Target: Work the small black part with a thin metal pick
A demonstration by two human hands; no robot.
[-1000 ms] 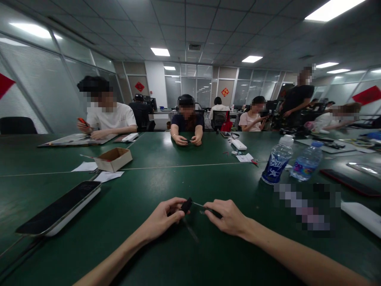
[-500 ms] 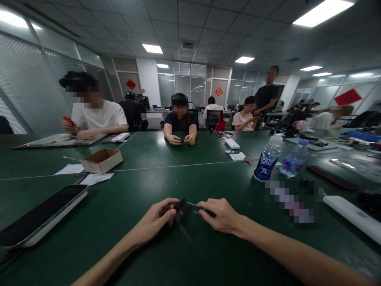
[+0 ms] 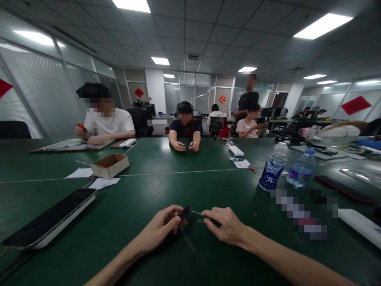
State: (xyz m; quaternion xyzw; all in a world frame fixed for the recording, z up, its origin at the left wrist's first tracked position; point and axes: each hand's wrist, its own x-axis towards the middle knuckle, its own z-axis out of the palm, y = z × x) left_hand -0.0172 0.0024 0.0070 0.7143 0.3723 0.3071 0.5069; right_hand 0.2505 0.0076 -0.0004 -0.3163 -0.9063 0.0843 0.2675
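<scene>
My left hand (image 3: 166,226) is closed, pinching a small black rectangular part (image 3: 185,213) between thumb and fingers. My right hand (image 3: 225,225) is closed around the dark handle of a screwdriver (image 3: 214,221). The tool's thin metal shaft points left, and its tip meets or nearly meets the black part; whether it touches I cannot tell. Below the left fingertips, a faint translucent strip (image 3: 188,240) shows against the green table (image 3: 166,262). A small clear piece is visible by the right fingertips, too blurred to name.
Two plastic bottles, one dark blue-labelled (image 3: 272,169) and one clear (image 3: 301,171), stand to the right. On the left lie a black-topped white device (image 3: 50,218), a cardboard box (image 3: 110,166) and papers (image 3: 104,183). Across the table a person's hands (image 3: 186,147) hold something small and dark.
My view has shifted, so the scene sits lower and further right. Both hands keep the same hold on the black part and the screwdriver. The standing person at the back has moved left.
</scene>
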